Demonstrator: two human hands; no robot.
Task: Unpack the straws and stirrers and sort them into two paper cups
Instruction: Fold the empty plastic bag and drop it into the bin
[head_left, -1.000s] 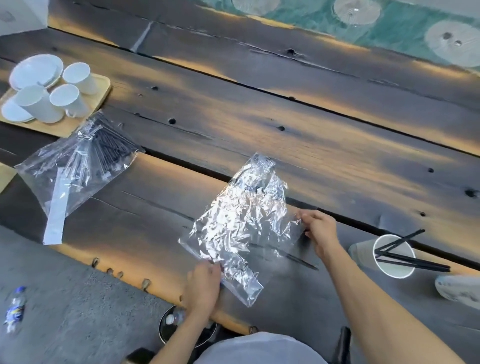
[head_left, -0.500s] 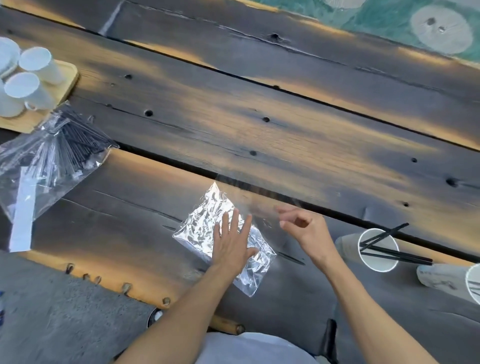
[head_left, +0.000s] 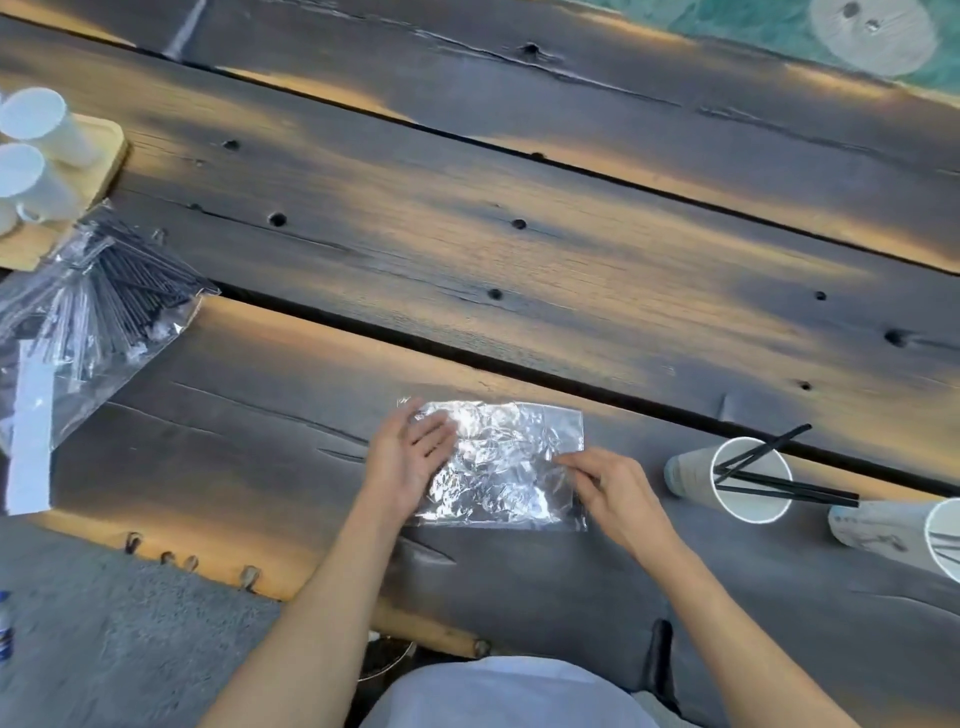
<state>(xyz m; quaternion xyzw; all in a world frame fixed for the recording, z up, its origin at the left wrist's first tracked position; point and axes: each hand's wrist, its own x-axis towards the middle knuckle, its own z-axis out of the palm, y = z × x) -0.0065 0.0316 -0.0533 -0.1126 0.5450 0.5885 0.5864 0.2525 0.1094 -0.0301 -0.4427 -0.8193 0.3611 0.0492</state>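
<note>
Your left hand (head_left: 410, 452) lies flat on the empty plastic bag (head_left: 506, 462) left of the paper cup (head_left: 748, 480) while your right hand (head_left: 610, 493) pinches its edge; press the air out, then fold it aside.

A flattened plastic bag (head_left: 506, 462) lay on the wooden table (head_left: 519, 260), near its front edge and about midway across. The left hand (head_left: 410, 457) rested on the bag's left end, the right hand (head_left: 608, 493) on its right end. To the right of the bag stood a paper cup (head_left: 737, 480) with straws (head_left: 779, 480) in it, and a second cup (head_left: 914, 535) stood just beyond, at the frame's right edge. Far left lay a fuller bag (head_left: 88, 322), and behind it a tray (head_left: 104, 166) bearing cups (head_left: 41, 124).
</note>
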